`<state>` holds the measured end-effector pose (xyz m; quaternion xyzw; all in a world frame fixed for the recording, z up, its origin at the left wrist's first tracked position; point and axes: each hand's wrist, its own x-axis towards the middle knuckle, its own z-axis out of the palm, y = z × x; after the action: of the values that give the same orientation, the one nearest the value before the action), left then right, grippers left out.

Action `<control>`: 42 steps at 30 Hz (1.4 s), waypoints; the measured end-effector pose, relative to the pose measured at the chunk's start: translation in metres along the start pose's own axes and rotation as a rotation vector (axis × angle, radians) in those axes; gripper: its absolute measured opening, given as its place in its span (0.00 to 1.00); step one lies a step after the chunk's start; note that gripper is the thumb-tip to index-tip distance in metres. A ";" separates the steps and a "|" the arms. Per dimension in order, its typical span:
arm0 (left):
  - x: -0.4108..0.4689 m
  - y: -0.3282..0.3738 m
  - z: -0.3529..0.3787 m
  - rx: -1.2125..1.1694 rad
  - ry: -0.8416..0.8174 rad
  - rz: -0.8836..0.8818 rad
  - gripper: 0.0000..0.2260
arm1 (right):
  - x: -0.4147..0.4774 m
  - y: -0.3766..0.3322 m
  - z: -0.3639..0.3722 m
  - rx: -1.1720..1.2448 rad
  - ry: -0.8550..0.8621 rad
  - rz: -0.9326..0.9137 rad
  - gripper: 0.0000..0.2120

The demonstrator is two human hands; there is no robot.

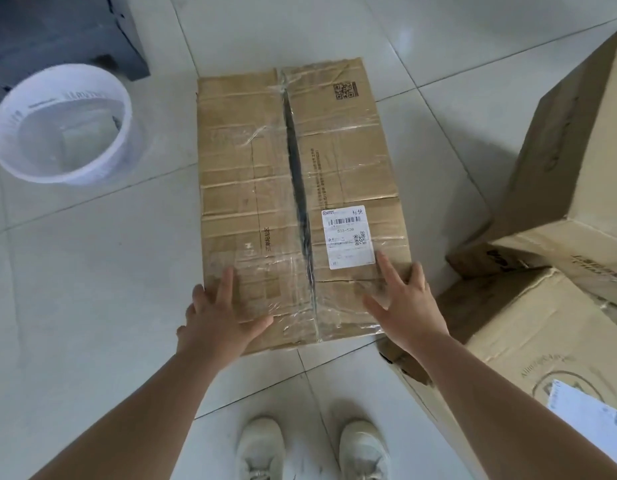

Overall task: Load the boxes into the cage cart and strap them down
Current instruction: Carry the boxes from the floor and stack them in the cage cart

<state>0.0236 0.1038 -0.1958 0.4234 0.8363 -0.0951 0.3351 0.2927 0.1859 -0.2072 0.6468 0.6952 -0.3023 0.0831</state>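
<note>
A long taped cardboard box (265, 188) lies flat on the tiled floor in front of me, with a dark seam down its middle and a white shipping label on its near right part. My left hand (220, 317) lies on the box's near left corner with fingers spread straight. At the near right corner my right hand (404, 303) rests the same way, fingers spread, just below the label. Neither hand grips anything. No cage cart or strap is in view.
More cardboard boxes stand at the right: a tall one (570, 140), a lower one (528, 344) with a paper on it. A white plastic bin (63, 123) sits at the left, beside a dark grey object (58, 32). My shoes (310, 448) are just behind the box.
</note>
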 end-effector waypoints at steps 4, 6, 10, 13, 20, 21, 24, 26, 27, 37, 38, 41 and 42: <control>0.012 0.001 0.017 -0.246 0.006 -0.013 0.54 | 0.012 0.006 0.010 0.115 0.008 -0.004 0.40; 0.013 0.003 0.017 -0.265 0.028 -0.016 0.55 | 0.014 0.003 0.009 0.136 0.028 0.001 0.40; 0.008 0.004 0.000 -0.346 0.057 -0.002 0.53 | 0.010 -0.013 -0.005 0.144 0.081 0.013 0.40; 0.002 0.006 -0.034 -0.398 0.093 0.011 0.51 | 0.003 -0.036 -0.029 0.142 0.166 0.024 0.39; -0.045 0.005 -0.134 -0.364 0.122 -0.042 0.46 | -0.034 -0.106 -0.115 0.055 0.211 0.035 0.36; -0.057 0.002 -0.146 -0.369 0.123 -0.053 0.46 | -0.042 -0.116 -0.127 0.044 0.197 0.029 0.36; -0.095 -0.010 -0.183 -0.396 0.143 -0.088 0.45 | -0.068 -0.147 -0.165 0.032 0.179 -0.020 0.36; -0.124 -0.019 -0.210 -0.443 0.171 -0.112 0.44 | -0.087 -0.171 -0.192 0.032 0.179 -0.068 0.36; -0.139 -0.023 -0.223 -0.473 0.188 -0.123 0.43 | -0.096 -0.183 -0.205 0.030 0.181 -0.093 0.35; -0.317 -0.065 -0.334 -0.716 0.417 -0.292 0.40 | -0.213 -0.295 -0.326 -0.036 0.187 -0.400 0.35; -0.338 -0.069 -0.341 -0.737 0.443 -0.310 0.40 | -0.227 -0.304 -0.335 -0.044 0.185 -0.434 0.35; -0.397 -0.080 -0.357 -0.771 0.524 -0.376 0.41 | -0.266 -0.328 -0.360 -0.052 0.174 -0.539 0.35; -0.416 -0.084 -0.361 -0.774 0.547 -0.402 0.41 | -0.280 -0.336 -0.368 -0.050 0.169 -0.571 0.35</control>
<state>-0.0412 -0.0563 0.3339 0.1085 0.9322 0.2731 0.2114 0.1170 0.1491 0.3347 0.4459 0.8607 -0.2413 -0.0475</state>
